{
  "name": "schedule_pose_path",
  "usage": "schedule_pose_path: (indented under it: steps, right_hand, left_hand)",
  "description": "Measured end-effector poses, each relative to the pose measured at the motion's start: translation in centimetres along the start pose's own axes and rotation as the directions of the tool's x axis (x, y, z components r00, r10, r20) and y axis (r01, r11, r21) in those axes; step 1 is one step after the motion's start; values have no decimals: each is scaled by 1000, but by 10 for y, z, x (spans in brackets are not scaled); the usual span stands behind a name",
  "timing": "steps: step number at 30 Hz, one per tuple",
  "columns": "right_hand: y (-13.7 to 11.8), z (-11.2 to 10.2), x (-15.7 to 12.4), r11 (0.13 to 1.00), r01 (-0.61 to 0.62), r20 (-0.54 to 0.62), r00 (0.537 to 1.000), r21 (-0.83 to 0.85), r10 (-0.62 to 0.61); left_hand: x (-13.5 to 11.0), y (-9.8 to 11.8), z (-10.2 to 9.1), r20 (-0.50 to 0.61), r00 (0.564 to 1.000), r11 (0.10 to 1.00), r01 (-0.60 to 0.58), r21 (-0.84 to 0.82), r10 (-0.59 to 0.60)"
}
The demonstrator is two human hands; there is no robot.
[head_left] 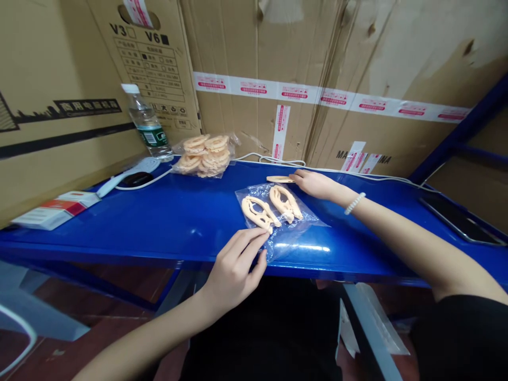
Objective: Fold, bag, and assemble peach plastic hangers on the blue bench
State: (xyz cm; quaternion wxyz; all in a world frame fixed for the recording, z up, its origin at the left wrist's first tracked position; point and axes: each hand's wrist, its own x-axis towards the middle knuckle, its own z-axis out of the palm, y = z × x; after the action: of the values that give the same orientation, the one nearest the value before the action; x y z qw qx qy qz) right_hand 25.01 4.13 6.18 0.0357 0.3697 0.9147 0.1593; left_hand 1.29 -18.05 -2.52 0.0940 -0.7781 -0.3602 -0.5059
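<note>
A clear plastic bag (291, 235) lies on the blue shelf (159, 222) with two peach-coloured plastic clips (272, 208) on or in it. My left hand (236, 267) pinches the bag's near corner between fingers and thumb. My right hand (313, 183) reaches to the far side and closes on a third peach clip (278, 179) lying just beyond the bag. A white bead bracelet (354, 203) is on my right wrist.
A bag of more peach clips (204, 154) sits at the back, beside a water bottle (146, 124). A white cable (262, 157), a dark device (135, 178), a red-white box (55, 209) and a phone (460, 219) lie on the shelf. Cardboard boxes (317, 69) wall the back.
</note>
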Motion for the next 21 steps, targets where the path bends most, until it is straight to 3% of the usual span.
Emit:
schedule_pose_path:
  steps: [2, 4, 8, 11, 13, 18, 21]
  right_hand:
    - [-4, -3, -23, 1000, -9, -86, 996, -8, 8]
    - [-10, -13, -48, 997, 45, -212, 975, -70, -59]
    - [-36, -48, -103, 986, 138, -505, 847, -96, -168]
    - [-69, -73, -142, 989, 145, -674, 729, -24, -123]
    - [-93, -83, -163, 987, 152, -728, 682, 45, -72]
    - [-139, -84, -185, 945, 327, -674, 699, 2, -240]
    - [-153, -78, -177, 945, 323, -632, 742, 48, -221]
  left_hand:
    - [1, 0, -1, 1, 1000, 1000, 6, -13, -6]
    - [1, 1, -2, 4, 1000, 1000, 14, -21, -13]
    - [0, 1, -1, 13, 1000, 1000, 15, -21, -15]
    - [0, 2, -1, 12, 1000, 999, 23, -26, -23]
    - [-1, 1, -1, 14, 999, 999, 36, -35, -35]
    - [-2, 1, -1, 20, 997, 996, 73, -49, -72]
    - [-3, 1, -1, 17, 997, 996, 80, -43, -79]
